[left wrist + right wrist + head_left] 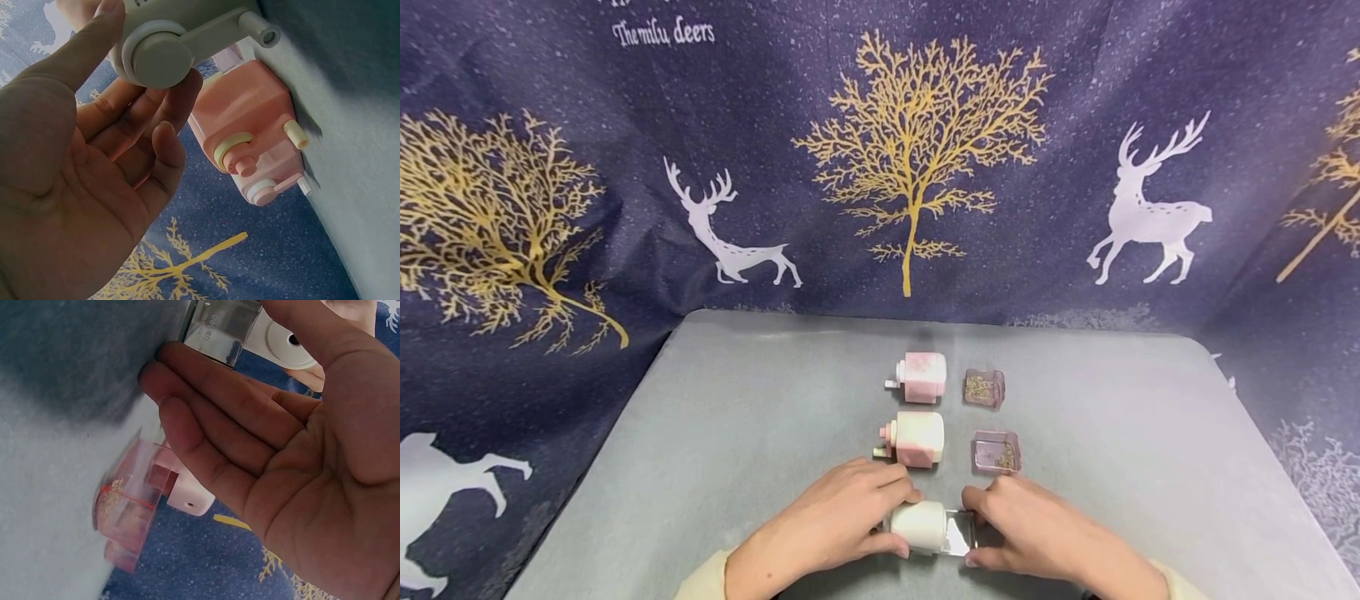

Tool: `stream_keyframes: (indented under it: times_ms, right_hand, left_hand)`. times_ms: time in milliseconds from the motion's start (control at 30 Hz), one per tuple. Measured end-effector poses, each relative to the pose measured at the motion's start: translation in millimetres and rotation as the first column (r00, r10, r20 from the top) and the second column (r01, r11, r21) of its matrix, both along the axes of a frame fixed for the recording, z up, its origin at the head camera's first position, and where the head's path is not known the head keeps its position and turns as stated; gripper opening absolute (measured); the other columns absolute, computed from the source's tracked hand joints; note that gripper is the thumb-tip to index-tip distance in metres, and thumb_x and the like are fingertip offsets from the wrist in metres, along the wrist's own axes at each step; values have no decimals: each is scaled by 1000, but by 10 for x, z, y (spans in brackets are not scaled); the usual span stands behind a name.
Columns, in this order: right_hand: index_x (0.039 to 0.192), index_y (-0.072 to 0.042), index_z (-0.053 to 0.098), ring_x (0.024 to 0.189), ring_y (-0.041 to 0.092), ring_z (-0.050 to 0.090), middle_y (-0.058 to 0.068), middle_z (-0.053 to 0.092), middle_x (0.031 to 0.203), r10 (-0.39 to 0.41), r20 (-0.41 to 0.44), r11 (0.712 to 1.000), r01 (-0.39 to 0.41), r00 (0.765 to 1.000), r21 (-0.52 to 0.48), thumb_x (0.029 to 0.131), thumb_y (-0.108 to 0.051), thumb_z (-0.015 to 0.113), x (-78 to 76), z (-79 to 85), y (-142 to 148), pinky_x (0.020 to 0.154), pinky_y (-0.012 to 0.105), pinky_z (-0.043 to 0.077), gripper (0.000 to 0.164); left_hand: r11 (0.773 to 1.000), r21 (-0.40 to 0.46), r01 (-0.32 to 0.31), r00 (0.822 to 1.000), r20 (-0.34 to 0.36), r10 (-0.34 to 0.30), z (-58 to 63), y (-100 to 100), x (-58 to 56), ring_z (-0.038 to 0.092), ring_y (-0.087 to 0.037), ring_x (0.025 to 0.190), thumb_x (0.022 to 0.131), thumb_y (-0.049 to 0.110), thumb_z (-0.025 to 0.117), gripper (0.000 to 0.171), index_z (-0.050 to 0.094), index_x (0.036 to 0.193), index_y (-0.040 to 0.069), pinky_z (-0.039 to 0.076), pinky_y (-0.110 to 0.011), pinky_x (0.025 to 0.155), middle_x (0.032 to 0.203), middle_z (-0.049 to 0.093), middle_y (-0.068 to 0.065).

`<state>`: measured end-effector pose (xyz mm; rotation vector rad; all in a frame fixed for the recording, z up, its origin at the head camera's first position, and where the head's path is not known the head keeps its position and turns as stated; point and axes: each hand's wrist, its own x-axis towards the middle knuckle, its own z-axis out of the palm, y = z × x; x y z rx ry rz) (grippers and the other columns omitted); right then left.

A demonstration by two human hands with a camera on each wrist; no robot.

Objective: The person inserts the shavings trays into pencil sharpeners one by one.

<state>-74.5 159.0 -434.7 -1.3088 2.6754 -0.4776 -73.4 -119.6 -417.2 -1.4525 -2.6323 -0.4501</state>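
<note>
A white hand-crank pencil sharpener (pixel 919 527) lies at the table's near side. My left hand (pixel 850 508) grips it from the left, thumb on the near side and fingers on the far side. Its crank handle (pixel 219 36) shows in the left wrist view. From the sharpener's right end juts a clear shavings drawer (pixel 959 533). My right hand (pixel 1026 521) pinches the drawer's outer end between thumb and fingers. In the right wrist view the clear drawer (pixel 220 331) meets the sharpener body (pixel 289 345); how much sits inside is hidden.
Beyond my hands lie a pink and cream sharpener (pixel 919 439) and, farther back, a pink and white one (pixel 923 377). To their right are two pink see-through drawers, a near one (pixel 985 452) and a far one (pixel 994 388), both with shavings. A printed curtain (pixel 737 100) hangs behind the table.
</note>
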Motion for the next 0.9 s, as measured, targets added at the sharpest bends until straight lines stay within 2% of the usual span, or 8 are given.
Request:
stream_keyframes:
  times_ms: [533, 900]
  right_hand:
    - [81, -18, 58, 51, -3, 37, -17, 47, 63, 1, -21, 1000, -1, 1000, 5, 75, -48, 78, 2, 3, -83, 41, 13, 33, 37]
    - [82, -16, 60, 51, -4, 39, -16, 48, 65, -2, -3, 1000, 2, 1000, 19, 78, -51, 75, 12, -6, -141, 41, 12, 34, 38]
  left_hand:
    - [1000, -8, -12, 1000, 10, 12, -15, 9, 4, 56, -4, 98, 78, 56, 70, 47, 65, 111, 22, 47, -27, 91, 106, 55, 16]
    - [1000, -21, -22, 999, 27, 23, -6, 5, 2, 56, -4, 99, 78, 56, 69, 48, 65, 112, 22, 47, -27, 91, 106, 56, 16]
